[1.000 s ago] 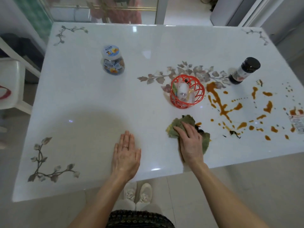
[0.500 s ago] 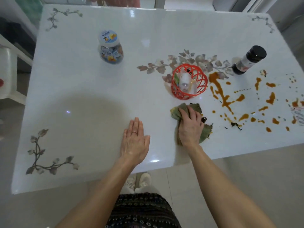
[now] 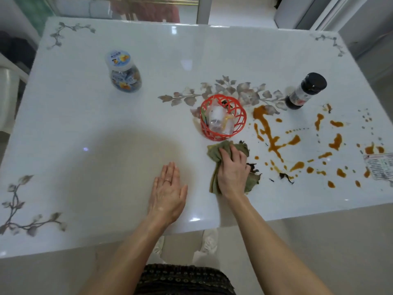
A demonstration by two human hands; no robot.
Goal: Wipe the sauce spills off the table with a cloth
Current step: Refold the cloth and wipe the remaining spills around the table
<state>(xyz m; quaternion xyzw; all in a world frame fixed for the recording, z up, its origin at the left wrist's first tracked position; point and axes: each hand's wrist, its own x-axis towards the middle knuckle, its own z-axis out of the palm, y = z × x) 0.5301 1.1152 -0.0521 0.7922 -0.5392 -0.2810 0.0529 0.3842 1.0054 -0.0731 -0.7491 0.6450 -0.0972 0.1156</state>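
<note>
Basket (image 3: 221, 133) just beyond cloth (image 3: 213, 151) under spread fingers (image 3: 233, 150) of right hand (image 3: 232, 172); left hand (image 3: 168, 194) flat.

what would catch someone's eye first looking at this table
The orange-brown sauce spills splattered across the right side of the white table stand out first. Next comes the bright red basket at the centre, with the right hand pressing a green cloth just in front of it. The left hand lies flat on the table nearby.
</note>
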